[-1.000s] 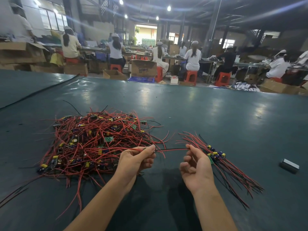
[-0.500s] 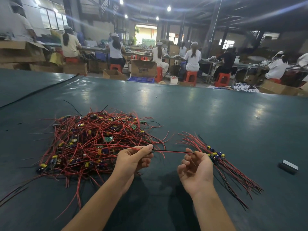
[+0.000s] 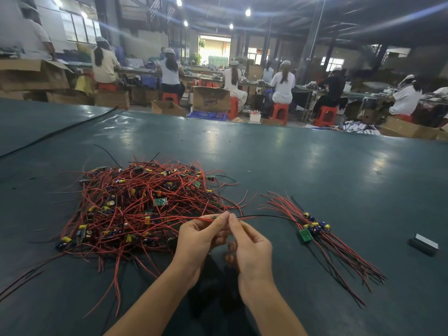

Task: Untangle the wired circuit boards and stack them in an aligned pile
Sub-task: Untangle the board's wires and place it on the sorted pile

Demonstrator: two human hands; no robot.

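A tangled heap of red-wired circuit boards [image 3: 135, 209] lies on the dark green table [image 3: 303, 170] at the left. To the right lies an aligned pile of boards [image 3: 312, 227] with their red and black wires fanned toward the lower right. My left hand [image 3: 201, 236] pinches a small board and its red wire at the heap's right edge. Close beside it, my right hand [image 3: 252, 246] pinches the same piece's wires, and a black wire [image 3: 269, 216] arcs from those fingers toward the aligned pile.
A small grey block [image 3: 423, 244] lies on the table at the far right. A black cable [image 3: 58, 133] runs across the table's far left. Beyond the far edge, several people sit on red stools among cardboard boxes [image 3: 210, 99].
My right hand has moved left from near the aligned pile to meet my left hand, and now pinches the wire beside it. The left hand has barely moved.
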